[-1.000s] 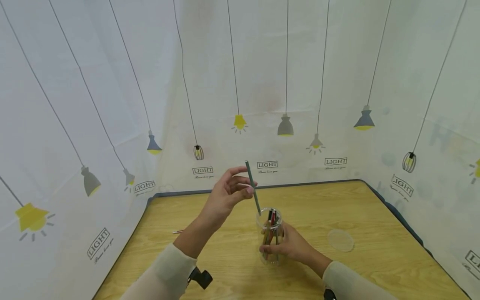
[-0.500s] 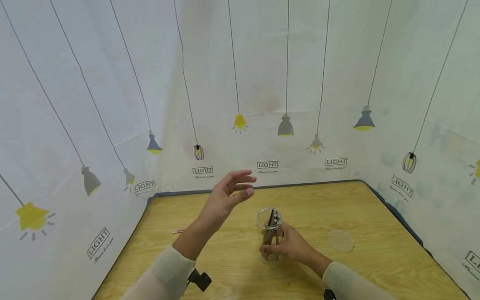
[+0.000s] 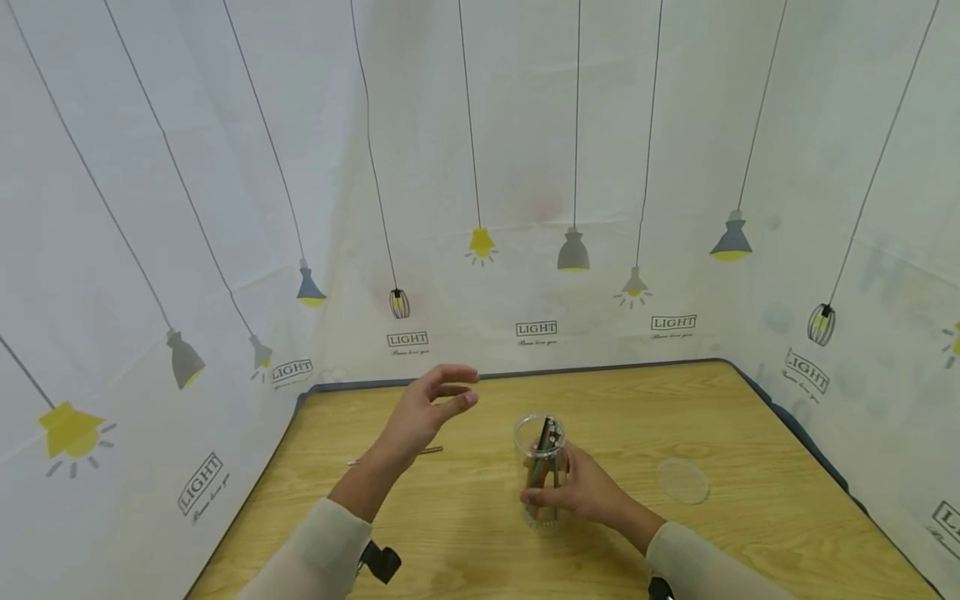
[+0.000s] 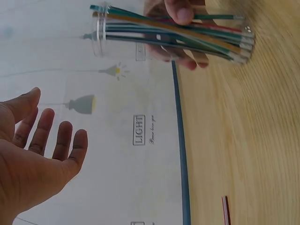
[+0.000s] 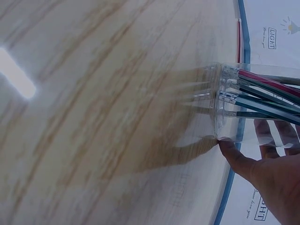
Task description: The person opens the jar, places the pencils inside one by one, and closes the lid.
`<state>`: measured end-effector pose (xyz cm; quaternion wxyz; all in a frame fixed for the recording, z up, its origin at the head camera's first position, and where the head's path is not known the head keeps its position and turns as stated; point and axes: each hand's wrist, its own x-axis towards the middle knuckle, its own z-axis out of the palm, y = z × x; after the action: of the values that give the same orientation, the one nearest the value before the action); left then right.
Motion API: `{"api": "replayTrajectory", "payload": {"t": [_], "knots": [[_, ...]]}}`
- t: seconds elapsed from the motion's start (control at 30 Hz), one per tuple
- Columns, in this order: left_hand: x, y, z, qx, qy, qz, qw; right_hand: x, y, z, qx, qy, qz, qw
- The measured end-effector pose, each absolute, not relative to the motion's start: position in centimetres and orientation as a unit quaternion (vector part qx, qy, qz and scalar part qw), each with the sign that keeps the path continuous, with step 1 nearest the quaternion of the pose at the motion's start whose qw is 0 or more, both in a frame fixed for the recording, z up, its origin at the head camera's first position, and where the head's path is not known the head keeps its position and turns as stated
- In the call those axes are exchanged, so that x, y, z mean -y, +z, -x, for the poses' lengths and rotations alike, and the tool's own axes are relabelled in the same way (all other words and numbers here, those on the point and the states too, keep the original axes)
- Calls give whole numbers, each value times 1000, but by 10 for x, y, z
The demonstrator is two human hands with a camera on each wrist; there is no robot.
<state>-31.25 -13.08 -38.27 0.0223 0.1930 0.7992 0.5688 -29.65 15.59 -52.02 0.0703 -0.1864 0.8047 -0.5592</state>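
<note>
My right hand [image 3: 588, 492] grips a clear jar [image 3: 527, 454] that stands upright on the table, thumb on one side and fingers behind it. Inside lean several pencils [image 4: 206, 35], mostly dark green, with a red one and an orange-brown one among them. Their eraser ends are at the jar's bottom in the left wrist view. To the jar's left, my left hand [image 3: 427, 408] hovers above the table, fingers spread and loosely bent, holding nothing. A single red-and-white striped pencil [image 4: 226, 210] lies on the tabletop; in the head view my left forearm hides its middle.
A clear round lid [image 3: 682, 481] lies flat to the right of the jar. The wood-grain table [image 3: 630, 417] has a dark blue edge, and a pale cloth [image 3: 525, 167] printed with hanging lamps encloses its back and sides.
A dark green pencil left my left hand and dropped into the jar. That hand then moved left and slightly down, its fingers free. My right hand kept its hold on the jar.
</note>
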Motion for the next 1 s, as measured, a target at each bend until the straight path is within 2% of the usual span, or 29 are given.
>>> {"api": "replayTrajectory", "payload": {"t": [0.33, 0.63, 0.8, 1.0], "knots": [[166, -419, 335, -857, 497, -134, -12, -157, -520, 294, -812, -549, 184, 71], [190, -445, 346, -950, 273, -132, -77, -157, -519, 295, -809, -551, 195, 61], [205, -461, 347, -976, 179, -99, -76, -156, -520, 294, -808, -552, 192, 69], [218, -470, 349, -985, 145, -74, -61, -155, -517, 295, -816, -540, 195, 62]]}}
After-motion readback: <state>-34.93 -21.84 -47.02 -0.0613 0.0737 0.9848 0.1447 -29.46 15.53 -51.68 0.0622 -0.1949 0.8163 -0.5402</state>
